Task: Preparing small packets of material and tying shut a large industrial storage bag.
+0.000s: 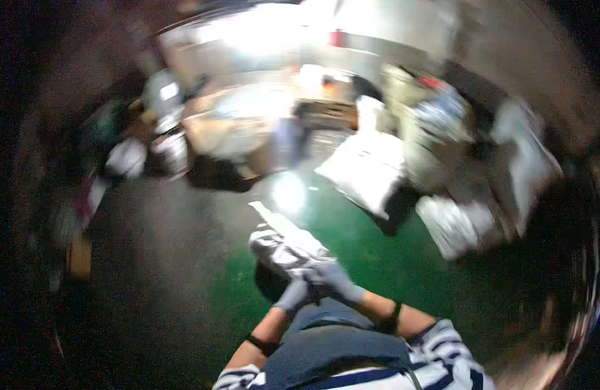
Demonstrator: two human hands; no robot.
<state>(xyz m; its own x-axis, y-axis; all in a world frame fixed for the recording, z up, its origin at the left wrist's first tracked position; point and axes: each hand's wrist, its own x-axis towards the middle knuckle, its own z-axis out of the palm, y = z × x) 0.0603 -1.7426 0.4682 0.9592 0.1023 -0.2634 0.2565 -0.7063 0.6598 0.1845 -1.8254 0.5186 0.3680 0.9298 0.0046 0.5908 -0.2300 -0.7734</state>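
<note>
Both hands wear grey gloves and meet in front of my waist. My left hand point(296, 294) is closed on the near end of a white and silvery plastic bag point(282, 252). Beside it, my right hand point(337, 278) is closed on the same gathered end, close against the left. The bag hangs forward of my hands, tilted up to the left, with a long white strip or fold along its upper edge. Motion blur hides the single fingers and whatever the bag contains.
A green floor point(326, 214) lies around me. Ahead stands a large brown bundle point(228, 133). A full white sack point(365, 170) lies at the front right, with a crumpled white bag point(451, 224) nearer on the right. Several blurred bags line the left side.
</note>
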